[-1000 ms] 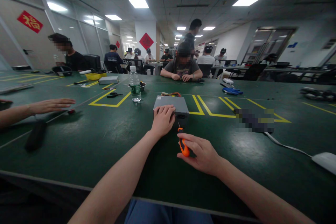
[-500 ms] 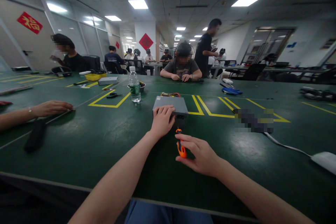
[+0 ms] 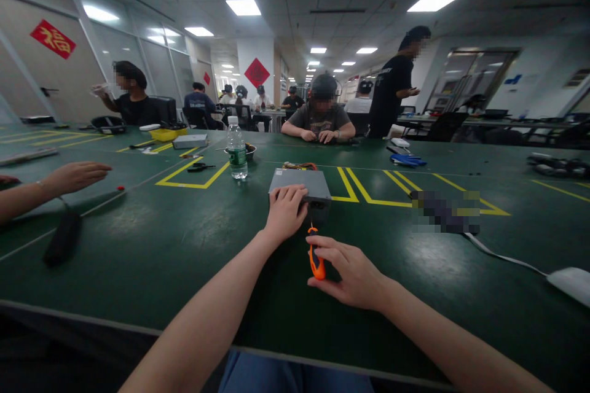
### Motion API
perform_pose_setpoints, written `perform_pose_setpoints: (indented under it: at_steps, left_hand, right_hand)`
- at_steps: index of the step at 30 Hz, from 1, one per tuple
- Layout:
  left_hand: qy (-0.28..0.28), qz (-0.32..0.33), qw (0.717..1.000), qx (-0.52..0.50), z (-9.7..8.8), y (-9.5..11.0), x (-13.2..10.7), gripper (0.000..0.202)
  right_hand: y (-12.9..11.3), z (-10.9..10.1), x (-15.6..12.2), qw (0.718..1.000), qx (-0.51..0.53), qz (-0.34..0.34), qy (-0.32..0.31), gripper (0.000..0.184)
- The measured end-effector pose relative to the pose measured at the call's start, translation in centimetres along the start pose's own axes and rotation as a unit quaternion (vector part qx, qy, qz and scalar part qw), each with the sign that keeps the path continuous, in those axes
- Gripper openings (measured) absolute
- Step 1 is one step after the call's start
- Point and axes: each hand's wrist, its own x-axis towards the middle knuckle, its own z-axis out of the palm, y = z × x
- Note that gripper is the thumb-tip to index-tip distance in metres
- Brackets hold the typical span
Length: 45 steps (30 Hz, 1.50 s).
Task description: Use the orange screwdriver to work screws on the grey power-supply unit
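A grey metal power supply unit (image 3: 308,180) sits on the green table in front of me, its socket side facing me and coloured wires (image 3: 300,166) at its far side. My left hand (image 3: 286,212) grips its near left part, fingers over the top. In my right hand (image 3: 348,269) is a screwdriver (image 3: 317,263) with an orange and black handle, held between thumb and fingertips. Its thin shaft points away from me at the unit's near face, below the socket. Whether the tip sits in a screw is too small to tell.
Behind the unit to the left stands a water bottle (image 3: 236,150) beside a bowl (image 3: 249,151). A dark power strip (image 3: 442,212) with a white cable lies right. Another person's hand (image 3: 78,177) is at left, near a black object (image 3: 63,238). A person (image 3: 318,116) sits opposite.
The screwdriver handle has turned and shifted slightly in my right hand. My left hand stays on the unit. At left, another person's hand has lifted off a small red object; a standing person moved right.
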Motion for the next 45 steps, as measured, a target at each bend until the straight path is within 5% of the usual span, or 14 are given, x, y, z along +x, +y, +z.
perform_pose_setpoints:
  at_steps: [5,12,20,28,45]
  left_hand:
    - [0.002,0.003,1.0,-0.002,-0.1,0.1,0.0,0.025]
    - [0.001,-0.001,1.0,-0.004,-0.1,0.1,0.0,0.025]
    - [-0.003,-0.003,1.0,-0.009,-0.1,0.1,0.0,0.025]
    - [-0.003,0.001,1.0,-0.004,-0.1,0.0,0.0,0.024]
    - [-0.003,0.0,1.0,0.008,-0.1,0.1,0.0,0.023]
  right_hand:
    - [-0.3,-0.6,0.3,0.998,-0.029,-0.028,-0.043,0.039]
    - [0.2,0.0,0.1,0.999,-0.026,-0.017,0.036,0.029]
    - [0.1,-0.3,0.1,0.999,-0.047,-0.023,-0.001,0.041]
    - [1.0,-1.6,-0.9,0.991,-0.082,-0.055,0.094,0.035]
    - [1.4,-1.9,-1.0,0.988,-0.1,-0.04,0.109,0.032]
